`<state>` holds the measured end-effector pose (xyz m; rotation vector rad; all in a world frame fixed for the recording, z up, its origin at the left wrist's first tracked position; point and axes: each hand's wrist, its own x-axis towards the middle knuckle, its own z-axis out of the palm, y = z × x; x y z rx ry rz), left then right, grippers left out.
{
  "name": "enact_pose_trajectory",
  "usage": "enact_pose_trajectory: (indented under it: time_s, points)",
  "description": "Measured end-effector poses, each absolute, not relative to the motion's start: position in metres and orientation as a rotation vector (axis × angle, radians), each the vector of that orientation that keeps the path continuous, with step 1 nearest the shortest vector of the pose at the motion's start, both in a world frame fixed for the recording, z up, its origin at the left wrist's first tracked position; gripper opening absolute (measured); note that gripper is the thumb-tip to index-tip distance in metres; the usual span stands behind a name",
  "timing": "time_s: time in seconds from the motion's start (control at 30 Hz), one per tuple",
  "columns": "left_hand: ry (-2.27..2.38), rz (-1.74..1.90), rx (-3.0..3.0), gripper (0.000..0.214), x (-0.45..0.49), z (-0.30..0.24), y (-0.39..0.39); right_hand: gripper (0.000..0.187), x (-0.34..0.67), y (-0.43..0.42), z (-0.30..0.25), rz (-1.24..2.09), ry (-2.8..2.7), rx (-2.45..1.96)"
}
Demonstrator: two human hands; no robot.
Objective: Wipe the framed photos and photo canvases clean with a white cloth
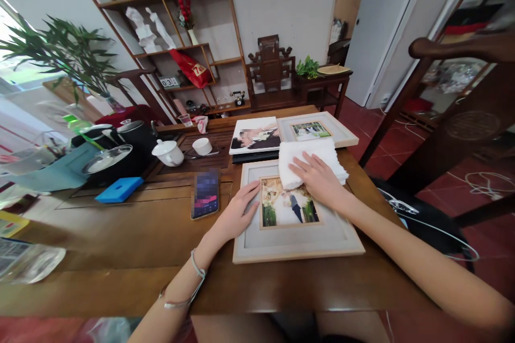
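A light wooden picture frame (295, 244) with a wedding photo lies flat on the wooden table (120, 236) in front of me. My left hand (237, 213) rests flat on the frame's left border, fingers stretched out. My right hand (319, 179) lies flat, fingers spread, on a folded white cloth (309, 159) that covers the frame's upper right part and the top of the photo.
A second frame (317, 129) and a photo album (255, 136) lie behind. A phone (206, 194) sits left of the frame. Farther left are cups (169, 153), a kettle (134, 136), a blue box (119, 189). A dark wooden chair (454, 112) stands at the right.
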<state>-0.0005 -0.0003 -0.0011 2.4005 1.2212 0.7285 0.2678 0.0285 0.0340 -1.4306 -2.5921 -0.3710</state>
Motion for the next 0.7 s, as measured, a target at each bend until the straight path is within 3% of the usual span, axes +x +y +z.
enact_pose_trajectory:
  time_s: [0.2,0.43,0.53,0.7]
  points:
    - [1.210,0.698,2.424,0.045,0.000,0.001,-0.001,0.048,0.249,-0.019,0.058,-0.160,-2.835,-1.499]
    - [1.215,0.698,2.425,0.044,0.000,0.005,-0.002,0.044,0.261,-0.099,0.094,0.350,-2.959,-1.122]
    - [1.227,0.679,2.414,0.045,0.001,0.006,-0.002,0.049,0.259,-0.090,0.085,0.316,-2.884,-1.224]
    - [1.226,0.692,2.410,0.044,0.002,0.004,-0.001,0.050,0.251,-0.033,0.060,-0.066,-2.768,-1.425]
